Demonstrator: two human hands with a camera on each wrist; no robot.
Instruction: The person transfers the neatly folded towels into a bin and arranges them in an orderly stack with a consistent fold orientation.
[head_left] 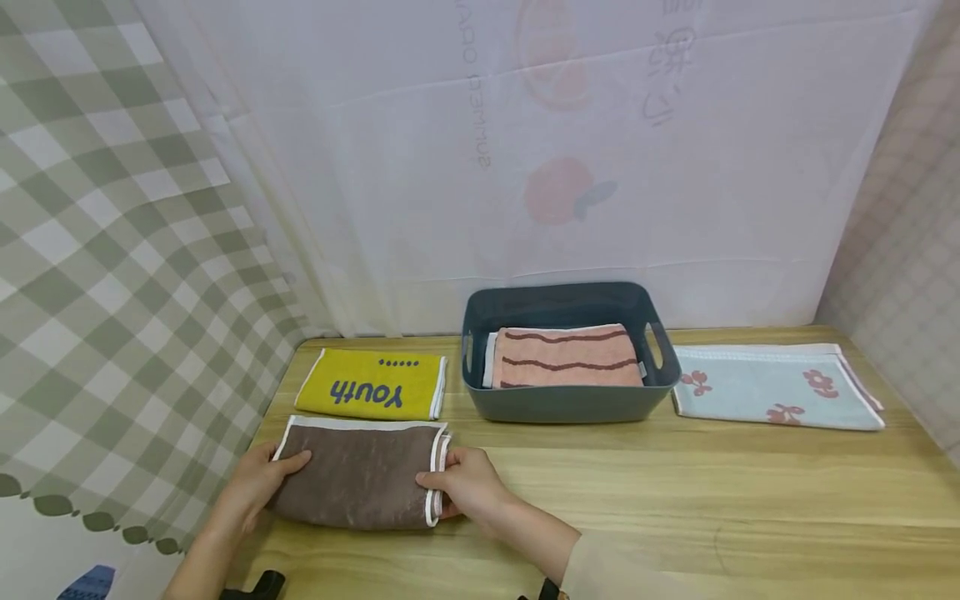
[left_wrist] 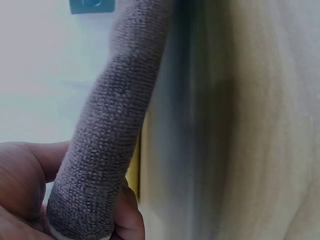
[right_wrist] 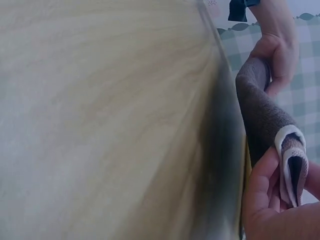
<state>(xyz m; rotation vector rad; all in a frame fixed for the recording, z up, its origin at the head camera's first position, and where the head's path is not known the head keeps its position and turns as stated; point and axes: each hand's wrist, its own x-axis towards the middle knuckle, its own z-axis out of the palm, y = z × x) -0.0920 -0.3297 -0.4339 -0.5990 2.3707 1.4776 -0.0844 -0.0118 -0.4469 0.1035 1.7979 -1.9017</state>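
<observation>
A folded brown towel [head_left: 360, 475] with white edging is held up at its two short ends, its folded front edge toward me. My left hand [head_left: 258, 483] grips the left end, thumb on top and fingers underneath. At the right end my right hand [head_left: 468, 483] pinches the stacked layers, thumb over the white border. The right wrist view shows the towel [right_wrist: 265, 107] above the wooden surface with a shadow below, its layers looped at the near end. In the left wrist view the fold of the towel [left_wrist: 107, 125] lies between thumb and fingers.
Just behind the brown towel lies a folded yellow towel [head_left: 371, 385] reading "Youth". A dark teal basket [head_left: 562, 406] holds a pink towel [head_left: 566, 358] with wavy stripes. On the right is a pale blue flowered towel [head_left: 776, 387]. Curtains hang around the wooden table [head_left: 645, 492].
</observation>
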